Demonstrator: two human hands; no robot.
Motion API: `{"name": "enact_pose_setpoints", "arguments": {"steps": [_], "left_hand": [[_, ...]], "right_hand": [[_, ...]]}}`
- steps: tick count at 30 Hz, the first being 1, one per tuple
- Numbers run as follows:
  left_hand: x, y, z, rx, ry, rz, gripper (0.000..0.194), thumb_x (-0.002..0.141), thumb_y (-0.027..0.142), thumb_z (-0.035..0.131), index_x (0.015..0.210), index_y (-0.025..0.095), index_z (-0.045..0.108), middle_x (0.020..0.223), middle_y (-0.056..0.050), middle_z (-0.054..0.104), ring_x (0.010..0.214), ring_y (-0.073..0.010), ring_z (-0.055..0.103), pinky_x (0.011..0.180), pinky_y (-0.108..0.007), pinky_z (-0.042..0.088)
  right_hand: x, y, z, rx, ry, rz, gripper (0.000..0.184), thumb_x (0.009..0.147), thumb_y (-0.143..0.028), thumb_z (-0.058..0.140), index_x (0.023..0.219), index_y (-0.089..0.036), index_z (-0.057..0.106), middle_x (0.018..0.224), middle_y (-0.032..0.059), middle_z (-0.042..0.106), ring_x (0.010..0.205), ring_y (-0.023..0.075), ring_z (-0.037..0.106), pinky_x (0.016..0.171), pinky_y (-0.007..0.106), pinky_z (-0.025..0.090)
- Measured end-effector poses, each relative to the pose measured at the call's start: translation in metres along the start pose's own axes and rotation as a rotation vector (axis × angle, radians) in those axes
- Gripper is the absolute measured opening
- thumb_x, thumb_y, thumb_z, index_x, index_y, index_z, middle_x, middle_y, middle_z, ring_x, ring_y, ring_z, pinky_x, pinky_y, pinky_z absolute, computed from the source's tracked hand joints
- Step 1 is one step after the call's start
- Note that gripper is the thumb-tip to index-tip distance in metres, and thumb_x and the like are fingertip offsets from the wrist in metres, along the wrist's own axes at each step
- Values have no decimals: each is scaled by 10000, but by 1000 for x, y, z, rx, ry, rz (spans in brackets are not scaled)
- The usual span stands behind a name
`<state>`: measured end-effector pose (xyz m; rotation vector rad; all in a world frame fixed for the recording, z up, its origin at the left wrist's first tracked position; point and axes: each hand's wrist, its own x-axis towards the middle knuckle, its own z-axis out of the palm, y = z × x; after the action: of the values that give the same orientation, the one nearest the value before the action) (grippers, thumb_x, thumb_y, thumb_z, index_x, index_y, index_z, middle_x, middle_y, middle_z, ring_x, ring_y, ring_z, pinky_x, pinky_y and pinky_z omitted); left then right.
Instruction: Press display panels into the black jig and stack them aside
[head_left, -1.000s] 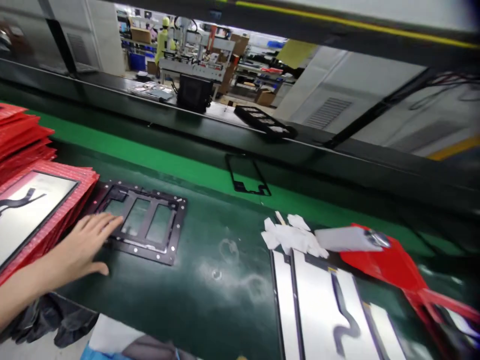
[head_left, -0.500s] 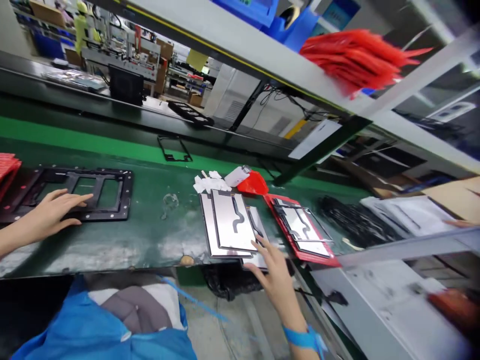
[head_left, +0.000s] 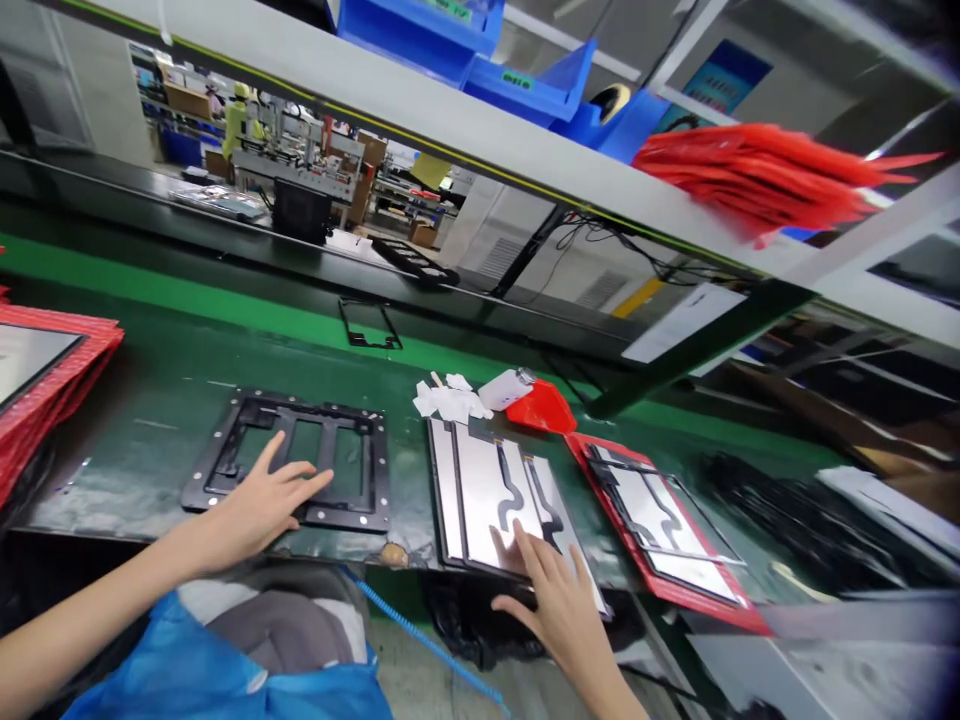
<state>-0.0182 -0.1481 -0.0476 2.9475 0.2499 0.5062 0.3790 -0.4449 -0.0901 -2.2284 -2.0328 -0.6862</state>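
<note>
My left hand [head_left: 262, 503] lies flat with fingers spread on the near edge of a black metal frame jig [head_left: 352, 445] that rests on the dark green mat. My right hand [head_left: 559, 595] reaches out with fingers stretched over the near end of a stack of silver panels [head_left: 480, 490] bearing a grey S-shaped cable. The fingertips touch the top panel. Neither hand holds anything.
A red tray [head_left: 660, 570] with more panels lies right of the stack. White scraps [head_left: 450, 402] and a red piece [head_left: 541, 408] sit behind it. Red trays [head_left: 52, 385] are stacked at far left. A thin black frame [head_left: 367, 325] lies on the green belt. Overhead is a shelf [head_left: 525, 160] with blue bins.
The view has swung left and down. My left hand has stayed on the black jig. My right hand has slid a little forward onto the top silver panel.
</note>
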Motion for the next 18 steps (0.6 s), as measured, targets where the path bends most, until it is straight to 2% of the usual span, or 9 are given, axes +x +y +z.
{"name": "enact_pose_setpoints", "arguments": {"steps": [4,7,10,13,16,18], "left_hand": [[5,18,7,-39,-40,27,781,910,115,524,1572,180,115,1281,-106,644,1307,-238,498,1209,-640,-21],[7,22,11,-60,-59,31,796,904,113,533,1573,186,108,1294,-95,634,1310,-239,491,1203,-644,-64],[10,24,12,-66,-61,26,789,902,118,542,1570,186,128,1292,-95,634,1301,-228,504,1213,-628,-49],[10,28,13,-67,-49,8,743,925,156,552,1560,179,166,1304,-102,632,1306,-230,507,1213,-634,-31],[4,28,8,-92,-26,5,706,940,282,593,1542,186,237,1338,-99,617,1334,-256,480,1201,-650,-55],[-5,20,-1,-99,-11,-7,660,940,329,600,1518,207,305,1365,-87,601,1338,-251,474,1224,-614,-10]], "right_hand": [[7,-5,-2,-19,27,-4,770,944,-623,451,1539,-158,298,1065,165,632,994,347,619,1062,613,333],[15,-8,0,56,52,-5,680,960,-518,483,1510,-155,313,1299,235,530,1199,397,534,1019,584,410],[17,-10,4,134,33,-46,643,985,-361,440,1538,-150,188,1463,239,414,1327,371,454,999,522,461],[12,-5,4,135,51,-86,654,973,-340,465,1542,-155,200,1438,201,481,1263,328,538,982,448,488],[5,7,-4,174,56,-90,593,941,-360,481,1501,-208,357,1412,120,541,1189,298,602,960,384,502],[5,15,-15,275,40,-8,556,911,-370,477,1455,-255,460,1372,73,586,1145,294,628,963,381,499]]}}
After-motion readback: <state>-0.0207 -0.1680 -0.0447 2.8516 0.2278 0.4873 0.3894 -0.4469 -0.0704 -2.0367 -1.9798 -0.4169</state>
